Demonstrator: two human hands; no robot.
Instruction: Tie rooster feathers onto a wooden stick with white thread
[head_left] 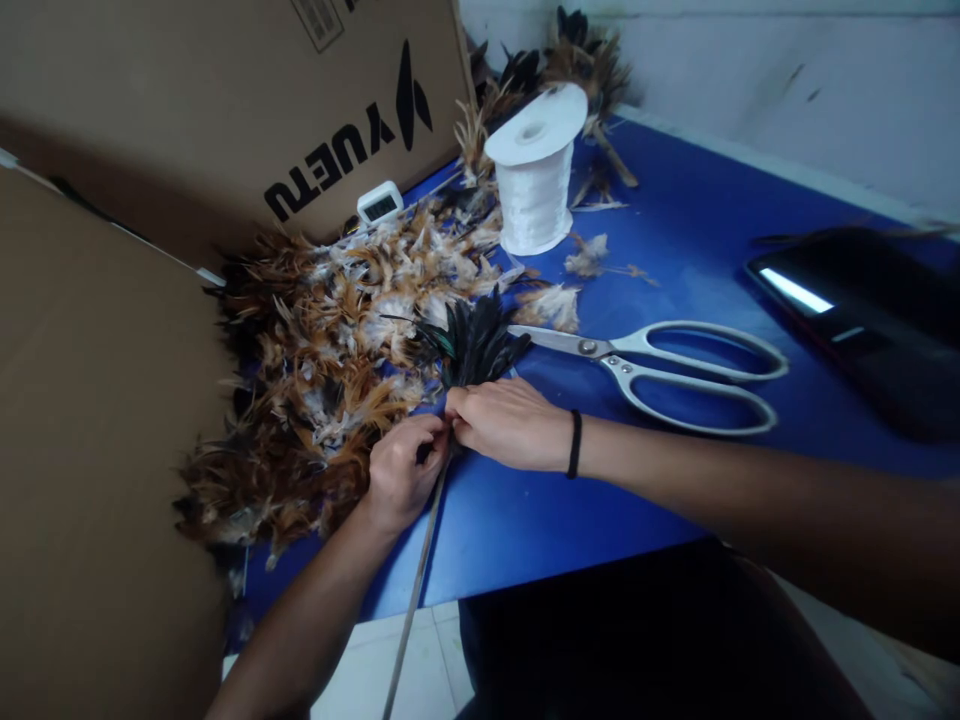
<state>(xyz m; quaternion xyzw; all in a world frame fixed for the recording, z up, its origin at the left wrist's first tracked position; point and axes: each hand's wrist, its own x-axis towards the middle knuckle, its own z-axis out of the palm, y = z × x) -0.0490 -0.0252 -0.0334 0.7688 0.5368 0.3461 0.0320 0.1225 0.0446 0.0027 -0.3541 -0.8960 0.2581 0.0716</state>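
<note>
A bunch of dark, greenish-black feathers (480,342) fans out from the top of a thin stick (421,575), which runs down past the table's front edge. Where feathers and stick meet, my right hand (510,420) is closed in a pinch on the base of the bunch. Close against it, my left hand (405,470) is closed around the upper end of the stick, thumb and fingers together. The fingertips partly hide the joint. Scissors (589,348) with white handles lie slightly open, their tip by the feathers.
Loose brown and white feathers (352,340) cover the table's left side, before a cardboard box (225,100). A white ribbon spool (534,190) and a small digital timer (380,205) stand behind. A dark phone (862,320) lies at the right of the blue table (675,230).
</note>
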